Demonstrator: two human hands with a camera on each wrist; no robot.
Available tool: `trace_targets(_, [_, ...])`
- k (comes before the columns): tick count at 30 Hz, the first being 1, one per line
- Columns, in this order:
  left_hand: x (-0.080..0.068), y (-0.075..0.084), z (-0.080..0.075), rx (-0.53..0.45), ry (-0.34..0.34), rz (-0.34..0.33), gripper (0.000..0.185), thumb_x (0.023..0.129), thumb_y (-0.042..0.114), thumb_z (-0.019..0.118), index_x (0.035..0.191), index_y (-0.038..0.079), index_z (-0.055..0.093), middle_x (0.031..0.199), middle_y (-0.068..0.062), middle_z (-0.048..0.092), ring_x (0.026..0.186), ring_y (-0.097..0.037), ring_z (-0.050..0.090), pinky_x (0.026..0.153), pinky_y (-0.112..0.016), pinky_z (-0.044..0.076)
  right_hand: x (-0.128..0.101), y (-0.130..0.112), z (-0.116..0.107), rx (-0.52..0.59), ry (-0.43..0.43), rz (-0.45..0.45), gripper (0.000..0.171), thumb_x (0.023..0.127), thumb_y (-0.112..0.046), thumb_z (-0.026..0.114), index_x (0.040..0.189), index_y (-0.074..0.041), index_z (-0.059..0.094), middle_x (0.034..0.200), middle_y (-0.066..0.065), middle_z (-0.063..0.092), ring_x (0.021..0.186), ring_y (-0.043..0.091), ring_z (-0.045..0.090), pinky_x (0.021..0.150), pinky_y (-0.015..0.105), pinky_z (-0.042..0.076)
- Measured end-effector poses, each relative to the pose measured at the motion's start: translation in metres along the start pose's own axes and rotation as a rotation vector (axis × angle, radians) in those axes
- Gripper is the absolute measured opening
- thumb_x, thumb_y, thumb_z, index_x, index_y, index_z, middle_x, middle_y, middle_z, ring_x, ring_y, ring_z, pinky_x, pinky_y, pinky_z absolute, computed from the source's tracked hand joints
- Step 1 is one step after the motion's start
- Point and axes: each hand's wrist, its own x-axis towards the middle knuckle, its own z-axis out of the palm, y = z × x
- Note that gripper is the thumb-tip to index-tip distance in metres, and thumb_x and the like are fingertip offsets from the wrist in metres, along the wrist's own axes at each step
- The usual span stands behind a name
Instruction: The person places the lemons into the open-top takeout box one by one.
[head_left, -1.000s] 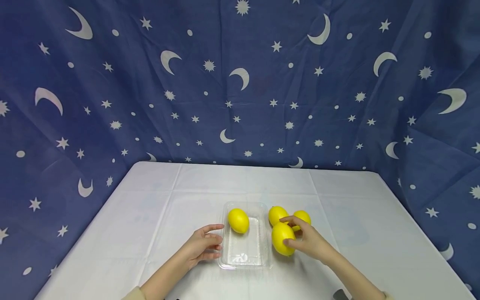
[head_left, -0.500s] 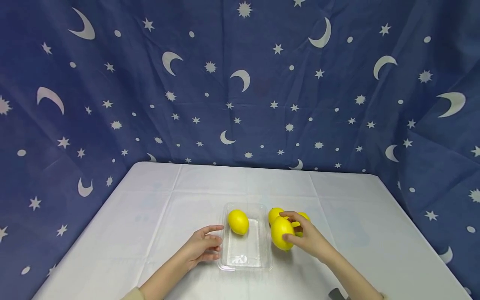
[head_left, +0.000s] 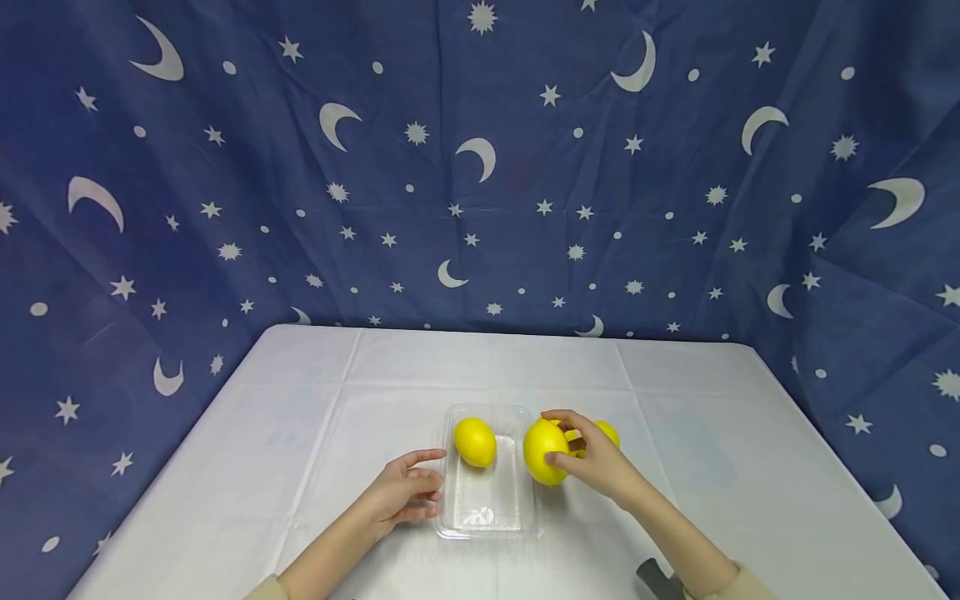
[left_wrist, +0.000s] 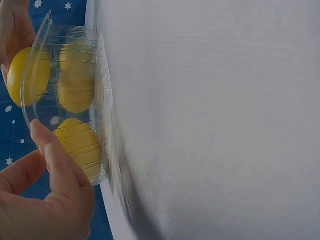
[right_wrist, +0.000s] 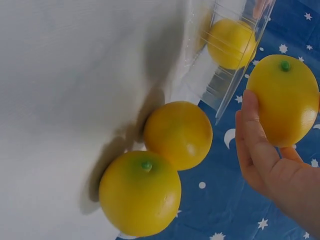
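With the right hand [head_left: 592, 462] gripping the lifted lemon [head_left: 545, 451] in curled fingers, clear the tray [head_left: 487, 521] rim while the left hand [head_left: 401, 492], fingers relaxed, steadies it.

Even, diffuse light from above; the white table [head_left: 675, 433] reads bright without glare. Shadows are soft — faint beneath the lemons [right_wrist: 150, 185] in the right wrist view, darker along the clear tray [left_wrist: 102, 100] in the left wrist view. The head view bows outward at its edges. Both wrist views are rotated, with close surfaces slightly soft and tray walls blurred.
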Motion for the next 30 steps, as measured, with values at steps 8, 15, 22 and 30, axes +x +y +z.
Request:
trace_targets(8, [0.002,-0.001,0.0,-0.007,-0.011,-0.002,0.053,0.089,0.003,0.058,0.139,0.002,0.038,0.084,0.003,0.056,0.073,-0.009,0.057,0.068,-0.024,0.059,0.011,-0.007,0.009,0.002,0.006,0.012,0.05,0.079,-0.011,0.072,0.126,-0.011,0.056,0.113,0.013,0.055,0.093,0.023,0.056,0.081,0.035,0.056])
trace_targets(15, [0.0,0.0,-0.001,-0.008,-0.013,0.006,0.053,0.089,0.003,0.059,0.138,0.002,0.038,0.084,0.002,0.056,0.073,-0.009,0.057,0.068,-0.024,0.059,0.02,-0.007,0.017,-0.019,0.026,-0.014,0.05,0.077,-0.009,0.072,0.125,-0.011,0.056,0.112,0.013,0.055,0.092,0.023,0.057,0.08,0.036,0.056])
trace_targets(22, [0.001,0.0,0.0,-0.013,-0.021,0.003,0.054,0.089,0.002,0.058,0.139,0.001,0.038,0.084,0.003,0.056,0.073,-0.009,0.057,0.067,-0.023,0.059,0.027,-0.012,0.022,-0.098,0.024,-0.042,0.05,0.078,-0.012,0.073,0.124,-0.011,0.055,0.11,0.013,0.055,0.091,0.025,0.056,0.08,0.039,0.055])
trace_targets(30, [0.002,-0.001,0.0,-0.016,-0.021,0.015,0.054,0.088,0.002,0.059,0.138,0.0,0.038,0.085,0.001,0.056,0.072,-0.01,0.057,0.066,-0.023,0.059,0.036,-0.018,0.031,-0.181,0.029,-0.042,0.049,0.077,-0.014,0.074,0.122,-0.01,0.056,0.104,0.013,0.055,0.086,0.023,0.054,0.075,0.036,0.054])
